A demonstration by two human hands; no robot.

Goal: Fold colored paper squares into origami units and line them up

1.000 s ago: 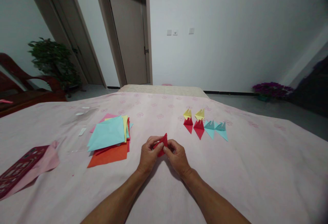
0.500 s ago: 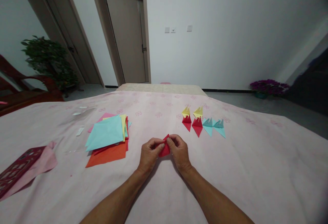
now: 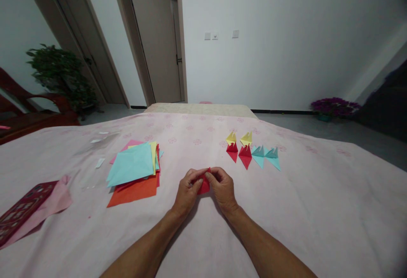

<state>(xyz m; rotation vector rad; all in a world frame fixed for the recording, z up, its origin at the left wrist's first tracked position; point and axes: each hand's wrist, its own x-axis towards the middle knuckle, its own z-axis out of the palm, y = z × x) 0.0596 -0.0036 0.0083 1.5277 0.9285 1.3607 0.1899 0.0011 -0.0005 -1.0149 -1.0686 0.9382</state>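
A small folded red paper point(image 3: 204, 186) is pinched between both hands above the pink tablecloth point(image 3: 197, 235). My left hand point(image 3: 187, 191) grips its left side with thumb and fingers, and my right hand point(image 3: 224, 189) pinches its upper right part. The fingers cover much of the paper. To the right stand folded paper figures: two yellow point(image 3: 246, 138), two red point(image 3: 245, 156) and two light blue point(image 3: 272, 157). On the left lies a stack of coloured sheets, with a light blue sheet point(image 3: 132, 164) on top and an orange one point(image 3: 135, 192) underneath.
Clear plastic wrappers point(image 3: 92, 176) with white labels lie beyond the stack's left side. A dark red patterned item point(image 3: 23, 210) rests on pink cloth point(image 3: 57, 201) at the far left. A wooden chair point(image 3: 38, 115) stands past the table's left edge.
The fingers of my left hand have shifted slightly to the right and up along the red paper. My right hand has barely moved.
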